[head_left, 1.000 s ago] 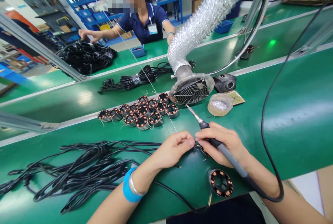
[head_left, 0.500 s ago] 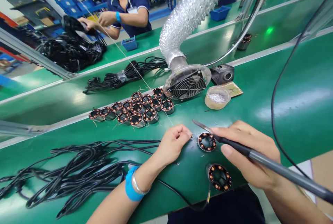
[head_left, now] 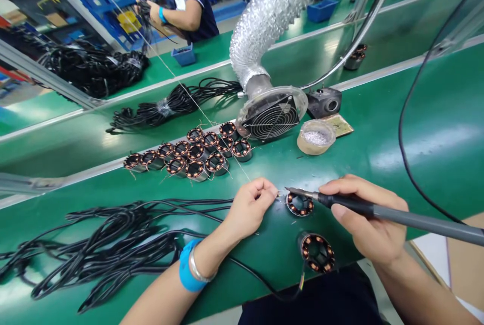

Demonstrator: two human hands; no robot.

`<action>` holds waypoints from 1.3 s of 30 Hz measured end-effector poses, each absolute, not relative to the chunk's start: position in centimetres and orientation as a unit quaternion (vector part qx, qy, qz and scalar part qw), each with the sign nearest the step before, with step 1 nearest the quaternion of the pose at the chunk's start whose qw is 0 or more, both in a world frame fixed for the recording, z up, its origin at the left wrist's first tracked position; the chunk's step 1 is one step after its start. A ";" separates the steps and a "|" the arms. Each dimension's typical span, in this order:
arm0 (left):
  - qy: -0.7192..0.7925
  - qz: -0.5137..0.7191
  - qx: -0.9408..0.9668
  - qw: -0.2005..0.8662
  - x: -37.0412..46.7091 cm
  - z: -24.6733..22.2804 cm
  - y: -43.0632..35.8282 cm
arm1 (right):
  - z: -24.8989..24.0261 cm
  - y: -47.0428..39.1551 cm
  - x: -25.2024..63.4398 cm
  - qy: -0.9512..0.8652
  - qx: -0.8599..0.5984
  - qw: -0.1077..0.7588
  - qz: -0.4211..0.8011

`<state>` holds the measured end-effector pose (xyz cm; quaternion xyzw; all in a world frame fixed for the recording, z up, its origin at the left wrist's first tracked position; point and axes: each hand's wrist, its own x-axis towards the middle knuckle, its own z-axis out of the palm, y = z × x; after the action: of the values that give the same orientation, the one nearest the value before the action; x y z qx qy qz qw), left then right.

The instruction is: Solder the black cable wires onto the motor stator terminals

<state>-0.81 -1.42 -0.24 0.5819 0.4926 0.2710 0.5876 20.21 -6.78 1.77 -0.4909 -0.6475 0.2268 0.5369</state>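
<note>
My left hand [head_left: 252,206] is closed in a pinch near the middle of the bench. A thin, pale solder wire [head_left: 198,106] runs down from the upper left into its fingers. Small wire ends show at the fingertips, and a black cable [head_left: 212,218] passes beneath the hand. In my right hand [head_left: 372,219] is a soldering iron [head_left: 348,205], its tip just right of the left fingertips. Below that tip lies a motor stator [head_left: 300,211] with copper coils. Closer to me, a second stator [head_left: 317,253] has a cable with coloured leads attached.
Several stators [head_left: 195,169] stand in rows behind my left hand, beside a round fume extractor [head_left: 272,121]. A bowl of silvery bits [head_left: 315,138] sits by a dark block [head_left: 323,103]. Black cables [head_left: 113,244] spread leftward. Across the bench, a person [head_left: 189,10] handles cables.
The soldering iron has swung flatter, and its tip has come down close to the left fingertips, above the stator. My left hand stays pinched. The co-worker has lifted some cable.
</note>
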 end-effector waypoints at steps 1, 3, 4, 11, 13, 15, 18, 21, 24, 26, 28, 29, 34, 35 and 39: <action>0.492 0.271 0.583 0.587 -0.8 -0.3 -1.4 | 1.7 -6.8 20.2 -0.647 -0.492 0.537 0.228; 0.493 0.273 0.583 0.585 -0.8 -0.3 -1.5 | 1.7 -6.9 20.3 -0.646 -0.492 0.537 0.227; 0.493 0.274 0.583 0.584 -0.8 -0.3 -1.5 | 1.7 -6.9 20.3 -0.646 -0.492 0.538 0.227; 0.495 0.277 0.583 0.581 -0.7 -0.2 -1.7 | 1.7 -6.9 20.1 -0.646 -0.487 0.539 0.235; 0.495 0.277 0.588 0.577 -0.7 -0.2 -1.8 | 1.7 -6.9 20.0 -0.649 -0.485 0.536 0.238; 0.494 0.278 0.594 0.570 -0.7 -0.1 -1.9 | 1.8 -6.9 19.9 -0.653 -0.483 0.533 0.237; 0.496 0.276 0.602 0.561 -0.7 0.0 -2.0 | 2.0 -6.9 19.7 -0.663 -0.477 0.529 0.231; 0.497 0.272 0.604 0.560 -0.6 0.1 -2.1 | 2.2 -7.0 19.5 -0.680 -0.463 0.524 0.221; 0.498 0.273 0.604 0.560 -0.6 0.1 -2.2 | 2.4 -7.2 19.2 -0.698 -0.443 0.524 0.205; 0.500 0.272 0.603 0.559 -0.5 0.2 -2.2 | 2.6 -7.3 19.1 -0.714 -0.428 0.520 0.191; 0.503 0.270 0.602 0.558 -0.5 0.2 -2.2 | 2.8 -7.3 19.0 -0.728 -0.417 0.514 0.179; 0.504 0.270 0.602 0.557 -0.5 0.2 -2.2 | 2.9 -7.3 18.9 -0.730 -0.414 0.514 0.175; 0.499 0.273 0.610 0.551 -0.5 0.1 -2.3 | 3.1 -7.3 19.1 -0.724 -0.423 0.516 0.178; 0.498 0.274 0.611 0.551 -0.6 0.0 -2.3 | 3.2 -7.4 19.1 -0.720 -0.426 0.518 0.179; 0.498 0.274 0.609 0.552 -0.6 0.0 -2.3 | 3.1 -7.5 19.1 -0.703 -0.434 0.534 0.181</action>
<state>-0.56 -2.28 0.00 0.6095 0.4985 0.2744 0.5520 19.12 -7.52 3.13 -0.4342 -0.7029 0.1809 0.5336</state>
